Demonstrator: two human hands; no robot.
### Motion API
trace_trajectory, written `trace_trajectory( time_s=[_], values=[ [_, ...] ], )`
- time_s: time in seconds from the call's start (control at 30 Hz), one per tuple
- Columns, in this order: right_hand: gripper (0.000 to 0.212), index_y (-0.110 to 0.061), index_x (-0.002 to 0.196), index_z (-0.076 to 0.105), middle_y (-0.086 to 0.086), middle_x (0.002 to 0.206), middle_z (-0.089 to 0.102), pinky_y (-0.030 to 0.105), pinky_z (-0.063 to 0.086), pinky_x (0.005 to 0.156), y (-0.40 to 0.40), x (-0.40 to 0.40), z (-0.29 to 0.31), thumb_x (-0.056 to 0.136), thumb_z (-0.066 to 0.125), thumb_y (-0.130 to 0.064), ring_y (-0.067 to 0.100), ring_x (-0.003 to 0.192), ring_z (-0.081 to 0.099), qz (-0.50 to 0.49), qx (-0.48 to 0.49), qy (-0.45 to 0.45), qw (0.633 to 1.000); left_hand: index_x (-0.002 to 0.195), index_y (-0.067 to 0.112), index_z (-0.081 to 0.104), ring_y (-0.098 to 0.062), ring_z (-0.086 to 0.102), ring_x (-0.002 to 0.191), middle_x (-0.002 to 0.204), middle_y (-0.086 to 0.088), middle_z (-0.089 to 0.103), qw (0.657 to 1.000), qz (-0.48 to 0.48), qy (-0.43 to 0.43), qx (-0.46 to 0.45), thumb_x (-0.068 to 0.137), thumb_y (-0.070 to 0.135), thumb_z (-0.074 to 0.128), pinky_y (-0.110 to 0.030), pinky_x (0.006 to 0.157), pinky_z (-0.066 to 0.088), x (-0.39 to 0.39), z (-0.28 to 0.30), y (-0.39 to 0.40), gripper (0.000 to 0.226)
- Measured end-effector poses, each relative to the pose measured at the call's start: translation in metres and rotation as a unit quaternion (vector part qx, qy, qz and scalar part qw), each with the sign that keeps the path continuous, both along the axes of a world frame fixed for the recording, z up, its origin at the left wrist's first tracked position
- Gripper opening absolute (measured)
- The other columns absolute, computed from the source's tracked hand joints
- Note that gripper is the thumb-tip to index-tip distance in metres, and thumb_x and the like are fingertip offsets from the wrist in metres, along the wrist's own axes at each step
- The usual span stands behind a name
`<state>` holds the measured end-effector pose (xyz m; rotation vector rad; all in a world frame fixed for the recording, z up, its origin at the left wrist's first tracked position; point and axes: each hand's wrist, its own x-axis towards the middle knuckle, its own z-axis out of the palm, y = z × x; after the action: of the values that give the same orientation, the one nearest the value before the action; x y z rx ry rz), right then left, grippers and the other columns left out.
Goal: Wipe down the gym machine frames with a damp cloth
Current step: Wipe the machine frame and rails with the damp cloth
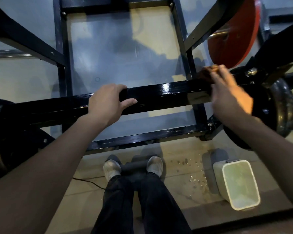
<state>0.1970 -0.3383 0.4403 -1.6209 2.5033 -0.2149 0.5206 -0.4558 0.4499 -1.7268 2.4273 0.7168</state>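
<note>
A glossy black crossbar (167,92) of the gym machine frame runs left to right in front of me, wet and shining. My left hand (108,102) grips this crossbar near its middle, fingers curled over the far edge and thumb along the near face. My right hand (227,95), blurred by motion, presses a dark brown cloth (208,71) against the bar's right end, close to the upright post (188,61). Most of the cloth is hidden under the hand.
A pale plastic bucket (237,184) holding water stands on the tiled floor at lower right, with water drops (193,176) splashed beside it. A red weight plate (233,36) and black plates (281,105) hang at the right. My feet (134,168) stand below a lower frame rail (142,137).
</note>
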Motion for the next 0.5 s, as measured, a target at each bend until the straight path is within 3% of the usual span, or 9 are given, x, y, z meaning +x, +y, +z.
trace_trajectory(
  time_s=[0.1,0.2,0.27,0.37,0.43,0.5],
  values=[
    [0.049,-0.034,0.160,0.033,-0.020,0.171,0.012,0.050,0.047,0.100,0.000,-0.025,0.009,0.111,0.032,-0.033,0.040,0.123,0.058,-0.124,0.059,0.060,0.989,0.137,0.028,0.059,-0.028,0.058,0.119,0.130,0.000,0.064,1.000,0.005,0.001,-0.002,0.089,0.071,0.057,-0.044,0.083,0.052,0.001,-0.002,0.001,0.064],
    [0.049,-0.025,0.161,0.033,-0.012,0.168,0.028,0.045,0.046,0.099,-0.014,0.013,0.014,0.112,0.033,-0.029,0.035,0.120,0.060,-0.175,0.045,-0.005,0.984,0.137,0.029,0.058,-0.025,0.056,0.121,0.130,0.002,0.064,1.000,0.017,0.013,-0.004,0.088,0.072,0.056,-0.047,0.085,0.053,0.000,-0.001,0.004,0.065],
    [0.047,-0.018,0.156,0.039,-0.002,0.165,0.035,0.042,0.050,0.092,-0.022,0.058,0.011,0.109,0.039,-0.023,0.033,0.110,0.064,-0.079,-0.004,-0.026,0.997,0.137,0.028,0.058,-0.025,0.055,0.123,0.132,0.003,0.063,1.000,0.019,0.013,-0.005,0.088,0.071,0.056,-0.047,0.085,0.053,-0.001,0.000,0.005,0.066],
    [0.048,-0.022,0.157,0.042,-0.011,0.170,0.021,0.041,0.058,0.081,-0.025,0.110,-0.001,0.110,0.039,-0.029,0.029,0.091,0.067,0.068,-0.006,-0.053,0.996,0.139,0.028,0.057,-0.025,0.054,0.127,0.136,0.002,0.062,1.000,0.012,0.000,-0.006,0.087,0.072,0.056,-0.046,0.085,0.051,-0.001,0.001,0.004,0.068],
    [0.048,-0.025,0.157,0.043,-0.011,0.169,0.025,0.043,0.059,0.069,-0.021,0.107,-0.008,0.109,0.043,-0.030,0.030,0.078,0.065,0.163,-0.018,-0.034,0.986,0.140,0.028,0.057,-0.026,0.054,0.129,0.138,0.001,0.061,1.000,0.015,-0.001,-0.010,0.087,0.072,0.057,-0.047,0.085,0.050,-0.002,0.000,0.004,0.069],
    [0.050,-0.029,0.157,0.042,-0.012,0.168,0.028,0.041,0.058,0.060,-0.018,0.072,-0.009,0.107,0.048,-0.025,0.027,0.071,0.061,0.197,-0.009,0.001,0.980,0.140,0.028,0.058,-0.026,0.054,0.129,0.139,0.001,0.061,1.000,0.022,0.003,-0.017,0.086,0.072,0.057,-0.049,0.086,0.050,-0.003,0.000,0.004,0.069]
  ],
)
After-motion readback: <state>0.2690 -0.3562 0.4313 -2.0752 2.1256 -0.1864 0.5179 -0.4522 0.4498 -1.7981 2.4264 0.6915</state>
